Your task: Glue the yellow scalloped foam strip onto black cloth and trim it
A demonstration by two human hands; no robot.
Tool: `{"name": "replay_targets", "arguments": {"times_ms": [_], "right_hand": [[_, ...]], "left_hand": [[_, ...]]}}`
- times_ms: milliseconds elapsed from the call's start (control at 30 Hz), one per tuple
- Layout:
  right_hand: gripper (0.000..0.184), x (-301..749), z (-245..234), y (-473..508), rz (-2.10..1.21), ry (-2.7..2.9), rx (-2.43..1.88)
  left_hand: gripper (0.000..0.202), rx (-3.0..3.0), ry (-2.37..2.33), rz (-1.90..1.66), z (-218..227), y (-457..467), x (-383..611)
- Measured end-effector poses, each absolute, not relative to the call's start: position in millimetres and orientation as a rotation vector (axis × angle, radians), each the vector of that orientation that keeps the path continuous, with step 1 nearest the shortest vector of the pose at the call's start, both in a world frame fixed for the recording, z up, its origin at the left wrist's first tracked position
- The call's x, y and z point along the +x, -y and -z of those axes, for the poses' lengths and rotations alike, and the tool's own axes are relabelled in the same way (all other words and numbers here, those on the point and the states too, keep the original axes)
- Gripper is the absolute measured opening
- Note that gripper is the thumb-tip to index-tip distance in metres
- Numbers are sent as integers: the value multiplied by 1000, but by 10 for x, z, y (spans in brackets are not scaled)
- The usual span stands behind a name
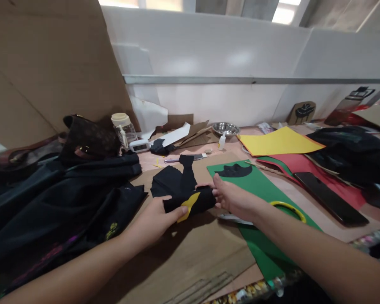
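White wall is standing beyond the left hand and right hand. Pink-covered table is running beneath both, dark clothing lying left of the left hand. Cardboard sheet is spreading under both, green sheet reaching beneath the right forearm. Left hand is gripping one end of a black roll, thumb resting on its yellow piece; right hand is holding the other end over the cardboard. Small bottle is standing beyond the right hand.

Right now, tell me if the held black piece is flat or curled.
Curled: the black piece bends round, tubelike, between left hand and right hand.
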State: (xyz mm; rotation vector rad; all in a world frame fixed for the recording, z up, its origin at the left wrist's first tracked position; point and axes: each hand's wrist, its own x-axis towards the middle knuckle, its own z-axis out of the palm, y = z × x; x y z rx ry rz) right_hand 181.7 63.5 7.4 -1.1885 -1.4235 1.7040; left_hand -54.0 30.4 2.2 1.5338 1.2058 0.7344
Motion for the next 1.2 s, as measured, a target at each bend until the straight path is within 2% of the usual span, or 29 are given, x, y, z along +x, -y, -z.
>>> {"name": "replay_targets", "arguments": {"times_ms": [133, 267, 433, 667, 867, 1067, 1200], "right_hand": [[82, 1714, -84, -664, -1761, 1370, -1085], [84, 1688, -160, -712, -1676, 1398, -1081], [57, 1662, -286, -733, -1489, 1453, -1095], [41, 1531, -263, -622, -1356, 1511, -1186], [44, 1493, -273, -448, -1299, 1546, -1204], [37, 1509, -292, -413, -1244, 1539, -1172], [45, 1552, -240, -434, -1191, 1544, -1166]], "left_hand": [[40, 1473, -1204, -884, -221, -400, -507], [45, 1439, -1166, -957, -361, -452, -443], [47, 1432, -1141, -972, -255, -444, -428], [43, 1546, -1243, -878, -212, -399, -500], [24, 1673, -1164, -1039, -374, -387, -480], [33, 1676, -1179, -942, -269, -353, -488], [37, 1555, -1130, -826, -221, -367, -499]]}}
